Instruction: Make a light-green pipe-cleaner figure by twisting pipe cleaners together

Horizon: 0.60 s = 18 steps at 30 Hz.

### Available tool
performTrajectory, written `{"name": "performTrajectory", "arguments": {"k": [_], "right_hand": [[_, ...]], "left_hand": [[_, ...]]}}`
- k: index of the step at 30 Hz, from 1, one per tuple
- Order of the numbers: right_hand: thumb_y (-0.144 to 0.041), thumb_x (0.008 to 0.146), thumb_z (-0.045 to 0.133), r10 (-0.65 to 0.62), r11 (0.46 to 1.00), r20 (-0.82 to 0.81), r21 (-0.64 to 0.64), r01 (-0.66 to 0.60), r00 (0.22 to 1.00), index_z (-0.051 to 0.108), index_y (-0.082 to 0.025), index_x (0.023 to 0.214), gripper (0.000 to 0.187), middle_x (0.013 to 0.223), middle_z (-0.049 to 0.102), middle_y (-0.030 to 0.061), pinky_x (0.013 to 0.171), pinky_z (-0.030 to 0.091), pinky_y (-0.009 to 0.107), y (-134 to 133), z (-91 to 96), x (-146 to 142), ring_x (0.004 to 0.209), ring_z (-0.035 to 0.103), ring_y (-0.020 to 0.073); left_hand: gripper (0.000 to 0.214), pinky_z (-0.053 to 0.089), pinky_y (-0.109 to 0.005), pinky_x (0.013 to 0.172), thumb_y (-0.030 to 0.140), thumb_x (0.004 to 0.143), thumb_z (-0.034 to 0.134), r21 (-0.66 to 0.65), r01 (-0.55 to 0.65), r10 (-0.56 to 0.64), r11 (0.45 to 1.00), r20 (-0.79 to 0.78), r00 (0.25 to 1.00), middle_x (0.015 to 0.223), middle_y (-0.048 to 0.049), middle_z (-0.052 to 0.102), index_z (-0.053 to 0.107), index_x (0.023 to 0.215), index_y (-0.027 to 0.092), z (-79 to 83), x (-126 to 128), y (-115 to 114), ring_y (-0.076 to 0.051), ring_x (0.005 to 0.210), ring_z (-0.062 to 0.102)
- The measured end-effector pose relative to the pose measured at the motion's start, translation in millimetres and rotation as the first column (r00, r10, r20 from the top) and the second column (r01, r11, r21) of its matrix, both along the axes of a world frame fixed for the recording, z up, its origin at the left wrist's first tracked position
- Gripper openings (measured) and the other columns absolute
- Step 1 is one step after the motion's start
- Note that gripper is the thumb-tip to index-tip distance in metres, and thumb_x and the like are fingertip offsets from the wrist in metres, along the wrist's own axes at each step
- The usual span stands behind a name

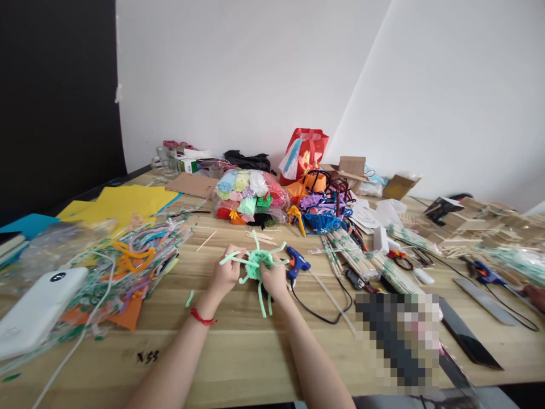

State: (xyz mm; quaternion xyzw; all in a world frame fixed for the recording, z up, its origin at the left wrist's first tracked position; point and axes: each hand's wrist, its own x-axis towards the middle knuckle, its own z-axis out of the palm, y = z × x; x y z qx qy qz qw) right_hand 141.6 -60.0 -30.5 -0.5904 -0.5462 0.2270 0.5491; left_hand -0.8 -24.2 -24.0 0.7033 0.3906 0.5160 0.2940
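Both hands hold a mint-green pipe-cleaner shape [257, 262], a small woven disc with several loose ends sticking out like spokes, a little above the wooden table [238, 352]. My left hand [227, 271], with a red string on its wrist, pinches one green end at the left. My right hand [275, 278] grips the disc from the right and below. A short green offcut [189, 297] lies on the table just left of my left wrist. A blue glue gun [297, 263] lies right behind my right hand, its black cord [317, 312] looping toward me.
Left: a heap of plastic-wrapped pipe cleaners [136, 258], yellow paper [123, 201], a white device [36, 309]. Behind: bags of coloured pipe cleaners [251, 196], a red bag [304, 153], cardboard boxes. Right: bundles of wooden sticks [353, 253], a second glue gun [485, 272], another person's hand [537, 295].
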Motion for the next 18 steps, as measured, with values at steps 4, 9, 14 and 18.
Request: {"name": "performTrajectory", "arguments": {"k": [4, 9, 14, 18], "right_hand": [[-0.016, 0.069, 0.047, -0.097, 0.995, -0.012, -0.007, 0.097, 0.995, 0.059, -0.020, 0.084, 0.020, 0.078, 0.066, 0.0024, 0.069, 0.048, 0.029, 0, 3.9, 2, 0.074, 0.062, 0.0195], [-0.018, 0.069, 0.046, -0.186, 0.982, -0.079, -0.018, 0.186, 0.979, 0.058, -0.020, 0.090, 0.024, 0.085, 0.067, 0.0035, 0.071, 0.048, 0.031, 0, 4.0, 6, 0.077, 0.062, 0.0197], [-0.018, 0.067, 0.047, -0.086, 0.996, -0.174, -0.006, 0.087, 0.981, 0.057, -0.019, 0.093, 0.028, 0.087, 0.068, 0.0033, 0.074, 0.049, 0.031, 2, 0.8, 4, 0.080, 0.063, 0.0197], [-0.018, 0.065, 0.048, -0.068, 0.998, -0.268, -0.032, 0.062, 0.961, 0.058, -0.017, 0.094, 0.030, 0.084, 0.069, 0.0044, 0.071, 0.050, 0.031, 3, -0.9, 1, 0.077, 0.064, 0.0203]], "left_hand": [[0.021, 0.051, -0.032, 0.071, 0.032, 0.081, 0.050, -0.113, 0.069, -0.050, 0.991, 0.167, 0.985, 0.090, -0.0070, 0.067, 0.056, 0.097, 0.020, 5.9, 4, -5, -0.021, 0.081, 0.064], [0.037, 0.051, -0.035, 0.077, 0.029, 0.073, 0.059, -0.217, 0.302, -0.195, 0.928, 0.409, 0.891, 0.098, -0.0096, 0.066, 0.054, 0.106, 0.015, 14.5, 8, -7, -0.022, 0.091, 0.063], [0.026, 0.052, -0.029, 0.065, 0.034, 0.066, 0.068, -0.334, 0.316, -0.185, 0.888, 0.369, 0.911, 0.082, -0.0056, 0.068, 0.062, 0.083, 0.015, 11.3, 12, -4, -0.019, 0.076, 0.064], [0.028, 0.051, -0.029, 0.059, 0.039, 0.066, 0.068, -0.378, 0.292, -0.089, 0.878, 0.471, 0.878, 0.069, -0.0026, 0.067, 0.061, 0.077, 0.014, 5.9, 14, 1, -0.017, 0.064, 0.064]]}}
